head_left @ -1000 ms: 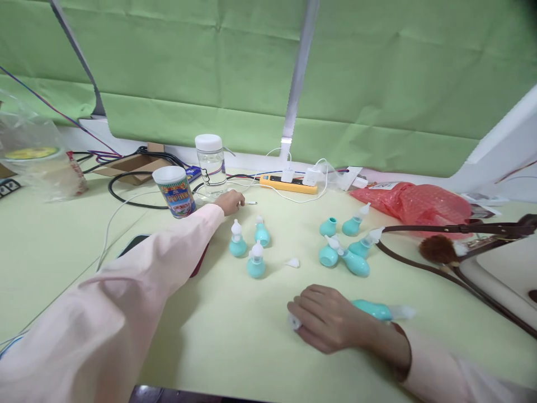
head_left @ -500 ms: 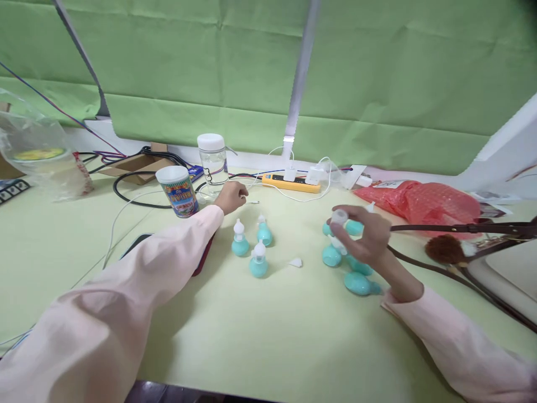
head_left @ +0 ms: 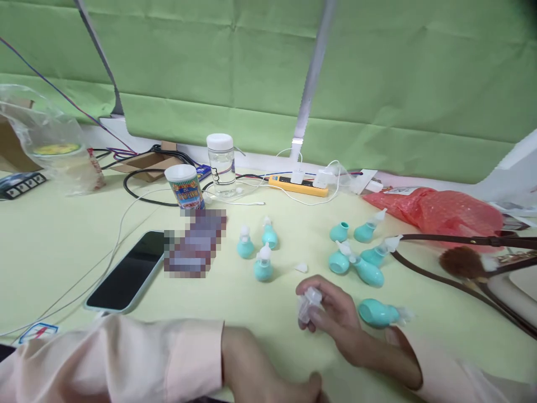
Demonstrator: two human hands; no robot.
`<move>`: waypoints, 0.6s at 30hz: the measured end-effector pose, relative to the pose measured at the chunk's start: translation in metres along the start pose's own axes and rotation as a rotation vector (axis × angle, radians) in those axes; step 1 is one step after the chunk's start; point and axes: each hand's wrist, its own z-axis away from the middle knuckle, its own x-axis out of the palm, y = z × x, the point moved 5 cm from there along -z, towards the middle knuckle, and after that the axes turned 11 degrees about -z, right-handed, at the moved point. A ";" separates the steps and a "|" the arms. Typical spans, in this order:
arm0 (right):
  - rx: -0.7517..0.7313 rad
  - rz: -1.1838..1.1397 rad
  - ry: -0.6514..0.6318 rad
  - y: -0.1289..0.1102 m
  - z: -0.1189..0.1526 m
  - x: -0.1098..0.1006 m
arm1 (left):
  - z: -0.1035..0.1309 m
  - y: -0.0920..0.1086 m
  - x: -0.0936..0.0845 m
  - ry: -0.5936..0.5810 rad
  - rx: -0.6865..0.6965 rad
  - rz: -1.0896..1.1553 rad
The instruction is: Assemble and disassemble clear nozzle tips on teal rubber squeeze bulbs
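A clear plastic piece (head_left: 309, 304) is pinched between the thumb and fingers of my right hand (head_left: 335, 319), above the table. My left hand (head_left: 268, 372) is at the bottom edge, partly cut off and blurred; what its fingers hold, if anything, cannot be made out. Three teal bulbs with white tips, one of them here (head_left: 263, 270), stand left of centre. A small white tip (head_left: 301, 267) lies between them and several teal bulbs on the right, such as this one lying on its side (head_left: 377, 312). One bulb (head_left: 338, 232) in the right group has a bare opening.
A phone (head_left: 128, 274) and a pixelated object (head_left: 197, 243) lie at left. Behind stand a printed cup (head_left: 185, 189) and a clear jar (head_left: 221, 168). A yellow power strip (head_left: 300, 187) is at the back; a red bubble-wrap bag (head_left: 440, 211) and brown straps (head_left: 457, 240) lie right.
My right hand has moved left and toward me with the clear piece, away from the right bulbs. My left hand has come back from near the jar to the bottom edge. The view has shifted slightly.
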 end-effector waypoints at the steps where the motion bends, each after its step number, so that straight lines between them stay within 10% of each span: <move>1: 0.044 -0.004 -0.013 0.006 0.004 0.001 | 0.006 0.007 0.007 0.003 0.091 0.007; 5: 0.126 -0.006 0.003 0.022 0.010 -0.004 | 0.022 0.008 0.025 0.049 0.228 0.323; 12: 0.064 0.038 -0.046 0.023 -0.005 -0.013 | 0.032 -0.028 0.049 0.141 -0.342 0.705; 18: -0.067 0.247 -0.122 0.015 0.000 -0.005 | 0.033 -0.020 0.054 0.100 -0.313 0.807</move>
